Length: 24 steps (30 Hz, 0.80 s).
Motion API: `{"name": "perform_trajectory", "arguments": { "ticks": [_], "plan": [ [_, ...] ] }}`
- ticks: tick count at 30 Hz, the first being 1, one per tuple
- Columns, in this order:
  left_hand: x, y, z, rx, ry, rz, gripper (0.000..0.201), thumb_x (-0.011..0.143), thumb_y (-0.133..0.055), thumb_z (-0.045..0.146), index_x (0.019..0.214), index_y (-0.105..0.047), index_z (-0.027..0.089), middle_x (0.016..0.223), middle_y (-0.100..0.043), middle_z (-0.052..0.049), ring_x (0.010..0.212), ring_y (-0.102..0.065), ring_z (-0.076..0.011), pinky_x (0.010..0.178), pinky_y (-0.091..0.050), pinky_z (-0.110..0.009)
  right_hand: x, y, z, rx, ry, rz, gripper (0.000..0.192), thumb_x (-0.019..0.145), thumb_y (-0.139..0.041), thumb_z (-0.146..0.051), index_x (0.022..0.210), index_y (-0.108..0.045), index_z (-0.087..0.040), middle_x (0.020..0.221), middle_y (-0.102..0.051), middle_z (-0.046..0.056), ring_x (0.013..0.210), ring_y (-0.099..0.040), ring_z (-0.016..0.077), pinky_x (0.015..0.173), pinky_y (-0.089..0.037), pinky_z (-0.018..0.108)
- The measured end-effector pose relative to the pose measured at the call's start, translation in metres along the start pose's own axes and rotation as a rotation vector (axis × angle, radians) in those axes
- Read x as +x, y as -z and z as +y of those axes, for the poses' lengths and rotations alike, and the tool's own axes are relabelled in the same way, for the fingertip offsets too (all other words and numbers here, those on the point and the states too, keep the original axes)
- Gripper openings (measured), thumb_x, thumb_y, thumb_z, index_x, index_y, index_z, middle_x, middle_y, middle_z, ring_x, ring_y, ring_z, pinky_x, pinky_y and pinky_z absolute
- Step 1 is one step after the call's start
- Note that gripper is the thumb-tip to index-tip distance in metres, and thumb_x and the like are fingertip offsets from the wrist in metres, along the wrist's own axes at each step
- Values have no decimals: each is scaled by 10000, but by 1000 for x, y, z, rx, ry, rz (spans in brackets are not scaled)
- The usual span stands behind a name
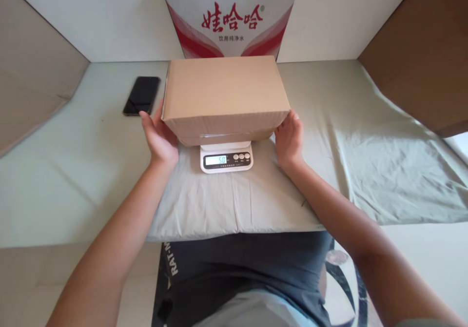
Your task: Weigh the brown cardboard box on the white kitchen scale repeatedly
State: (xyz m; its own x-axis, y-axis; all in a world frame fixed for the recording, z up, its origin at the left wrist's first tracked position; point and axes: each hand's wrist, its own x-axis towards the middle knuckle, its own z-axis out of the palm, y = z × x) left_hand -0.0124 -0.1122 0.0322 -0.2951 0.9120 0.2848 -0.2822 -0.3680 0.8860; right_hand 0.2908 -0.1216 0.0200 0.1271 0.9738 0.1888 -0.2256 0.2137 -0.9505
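Between my two hands is a brown cardboard box [226, 86], positioned over a small white kitchen scale [227, 167]. The scale's lit display reads 50, and its platform is mostly hidden under the box. My left hand [159, 134] holds the box's left side, thumb up and the other fingers partly hidden behind it. At the lower right corner, my right hand [290, 134] grips the box with its fingertips along the edge. Whether the box rests fully on the scale or is partly borne by my hands, I cannot tell.
A black smartphone [142, 96] lies left of the box. Behind stands a large white and red carton [234, 20] with Chinese lettering. Cardboard panels flank the table on the left [32, 64] and right [420, 59]. A pale green cloth [91, 171] covers the table, wrinkled at right.
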Motion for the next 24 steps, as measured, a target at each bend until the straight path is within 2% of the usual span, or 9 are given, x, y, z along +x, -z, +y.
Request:
{"name": "perform_trajectory", "arguments": {
  "ticks": [4,8,14,21,24],
  "plan": [
    [-4,-3,4,77,-7,22,1019,741,-434,1050,1200,-742,194,1375,-753,-166,1473,-593,-365,1349,-317,-555,1,-2,-6,4,-3,23,726,853,-505,-862,1427,-601,-427,1702,-514,-50,1678,-365,288,1426,-258,569],
    [-10,-1,9,132,33,76,1017,772,-378,1044,1216,-739,204,1394,-732,-162,1442,-611,-360,1337,-334,-561,-2,-6,-15,-8,15,8,745,872,-467,-866,1465,-584,-430,1703,-507,-55,1687,-348,291,1428,-244,567],
    [-22,3,16,128,49,52,1084,773,-359,1048,1406,-682,229,1560,-615,-145,1512,-539,-364,1304,-386,-538,-15,-17,-32,-26,58,-42,760,886,-454,-874,1496,-559,-433,1706,-500,-81,1700,-318,273,1443,-236,539],
    [-37,-19,22,137,-40,40,922,878,-288,968,1244,-775,276,1366,-743,-111,1477,-567,-332,1275,-418,-484,-20,-22,-36,-54,61,-98,747,892,-440,-883,1508,-528,-470,1732,-459,-121,1713,-280,244,1448,-246,533],
    [-38,-21,26,135,-31,23,911,893,-283,953,1284,-766,286,1418,-721,-100,1484,-565,-323,1271,-424,-457,-20,-22,-36,-58,52,-101,751,892,-440,-886,1515,-520,-475,1747,-435,-131,1718,-268,246,1445,-254,532]
  ]
}}
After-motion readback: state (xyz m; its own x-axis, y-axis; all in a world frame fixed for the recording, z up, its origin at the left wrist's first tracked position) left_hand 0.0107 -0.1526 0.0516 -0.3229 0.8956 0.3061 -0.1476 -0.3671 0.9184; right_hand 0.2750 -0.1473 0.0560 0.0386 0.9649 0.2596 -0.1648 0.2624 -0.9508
